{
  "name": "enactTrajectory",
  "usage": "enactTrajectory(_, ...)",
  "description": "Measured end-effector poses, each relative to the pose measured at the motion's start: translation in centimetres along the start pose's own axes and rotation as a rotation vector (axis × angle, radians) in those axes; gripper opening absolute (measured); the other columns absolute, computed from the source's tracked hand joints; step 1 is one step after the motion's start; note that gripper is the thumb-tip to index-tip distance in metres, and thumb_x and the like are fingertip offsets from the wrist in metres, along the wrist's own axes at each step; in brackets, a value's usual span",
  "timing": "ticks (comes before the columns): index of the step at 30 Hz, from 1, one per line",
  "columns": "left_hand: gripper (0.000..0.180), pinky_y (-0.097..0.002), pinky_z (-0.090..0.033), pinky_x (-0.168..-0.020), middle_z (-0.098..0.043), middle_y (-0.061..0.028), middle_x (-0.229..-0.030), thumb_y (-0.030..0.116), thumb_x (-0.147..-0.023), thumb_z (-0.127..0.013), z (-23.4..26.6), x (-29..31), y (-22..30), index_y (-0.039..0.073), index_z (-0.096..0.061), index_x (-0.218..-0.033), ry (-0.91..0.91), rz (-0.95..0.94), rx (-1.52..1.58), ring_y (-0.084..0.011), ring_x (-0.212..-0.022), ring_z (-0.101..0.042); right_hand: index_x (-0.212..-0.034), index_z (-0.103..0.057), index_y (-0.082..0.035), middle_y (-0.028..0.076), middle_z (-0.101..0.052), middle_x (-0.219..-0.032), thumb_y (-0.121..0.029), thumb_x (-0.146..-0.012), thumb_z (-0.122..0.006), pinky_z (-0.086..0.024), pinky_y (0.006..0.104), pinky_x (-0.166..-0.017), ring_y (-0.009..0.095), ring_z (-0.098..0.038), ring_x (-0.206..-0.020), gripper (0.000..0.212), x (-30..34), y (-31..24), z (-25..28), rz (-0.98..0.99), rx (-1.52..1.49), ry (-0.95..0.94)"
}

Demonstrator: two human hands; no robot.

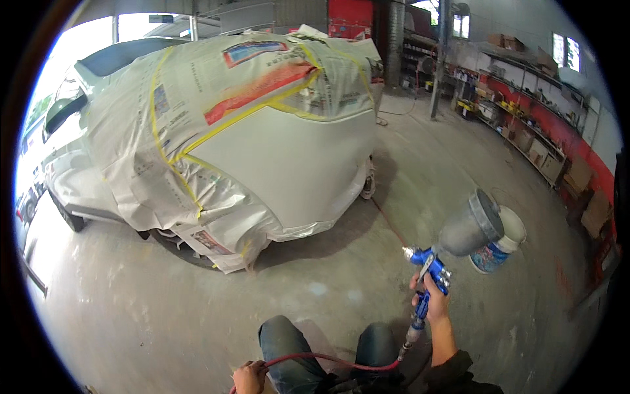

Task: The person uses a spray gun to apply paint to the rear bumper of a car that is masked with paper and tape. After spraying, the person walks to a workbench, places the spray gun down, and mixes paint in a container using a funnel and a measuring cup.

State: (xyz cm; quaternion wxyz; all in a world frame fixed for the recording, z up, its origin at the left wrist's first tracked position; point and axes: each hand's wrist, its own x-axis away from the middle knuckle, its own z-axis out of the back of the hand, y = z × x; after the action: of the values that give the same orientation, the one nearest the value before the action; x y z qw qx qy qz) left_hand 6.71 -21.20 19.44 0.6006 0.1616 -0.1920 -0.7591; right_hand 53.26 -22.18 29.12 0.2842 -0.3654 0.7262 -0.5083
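White car [67, 163] at far left, side and top largely wrapped in masking paper [128, 121] edged with yellow tape [176, 158]. Pale panel [282, 164] at its near end left uncovered; paper hangs partly over the wheel [180, 251] below. Near edge, left of centre: left hand [249, 379] closed around a red hose [328, 358]. Hose passes over the knees [285, 338], in jeans, and meets the handle foot of the spray gun [425, 262], near right. Right hand [436, 305] gripping the handle; trigger position cannot be told. Grey cup [466, 230] sits atop the gun, tilted, nozzle toward the car, well apart from it. Beyond the cup, partly hidden: white bucket [514, 230] on the floor. Far right: loaded shelves [525, 134] along the wall.
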Motion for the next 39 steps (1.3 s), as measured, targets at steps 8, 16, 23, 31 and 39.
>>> enactTrajectory(8, 0.021, -0.0480, -0.050, -0.063, -0.067, -0.0157, -0.090, 0.025, -0.090, -0.060, -0.1, -1.5, -0.3, 0.011, -0.070, -0.102, 0.044, -0.059, -0.028, -0.0386, -0.075, -0.065, -0.099, -0.062, -0.007, 0.005, -0.064, -0.087, -0.024, -0.095, -0.059, -0.049, 0.0274, -0.046, 0.013, -0.060, -0.074, 0.018, -3.4, -0.8, 1.3, 0.053, 0.016, 0.263)
enactTrajectory(16, 0.020, -0.0468, -0.051, -0.066, -0.069, -0.0150, -0.091, 0.025, -0.090, -0.060, 0.5, -1.5, -0.4, 0.012, -0.071, -0.102, -0.007, -0.022, -0.030, -0.0379, -0.077, -0.065, -0.093, -0.064, -0.006, 0.004, -0.064, -0.085, -0.023, -0.094, -0.061, -0.050, 0.0274, -0.047, 0.012, -0.061, -0.077, 0.017, -0.4, 0.5, 0.6, 0.010, 0.029, 0.254)
enactTrajectory(23, 0.021, -0.0477, -0.051, -0.066, -0.068, -0.0157, -0.091, 0.027, -0.090, -0.060, -0.1, -1.7, 0.2, 0.013, -0.071, -0.103, -0.038, -0.023, -0.026, -0.0389, -0.078, -0.065, -0.097, -0.067, -0.003, 0.003, -0.066, -0.083, -0.023, -0.093, -0.063, -0.050, 0.0254, -0.045, 0.012, -0.062, -0.076, 0.021, 0.4, 0.7, 0.7, 0.023, 0.055, 0.223)
enactTrajectory(31, 0.022, -0.0484, -0.050, -0.067, -0.068, -0.0171, -0.091, 0.026, -0.090, -0.061, -0.3, -1.9, -0.1, 0.011, -0.070, -0.103, -0.046, -0.044, -0.059, -0.0399, -0.079, -0.065, -0.097, -0.067, -0.002, 0.003, -0.066, -0.083, -0.024, -0.093, -0.063, -0.050, 0.0253, -0.046, 0.011, -0.062, -0.076, 0.022, 1.0, 0.2, 0.9, 0.028, 0.044, 0.205)
enactTrajectory(39, 0.022, -0.0477, -0.051, -0.066, -0.068, -0.0165, -0.090, 0.025, -0.090, -0.060, -0.3, -1.8, 0.2, 0.010, -0.070, -0.102, 0.005, -0.097, 0.024, -0.0392, -0.077, -0.065, -0.096, -0.066, -0.003, 0.004, -0.065, -0.084, -0.023, -0.094, -0.062, -0.050, 0.0260, -0.046, 0.011, -0.062, -0.076, 0.020, 0.6, 0.2, 1.1, 0.020, 0.040, 0.242)
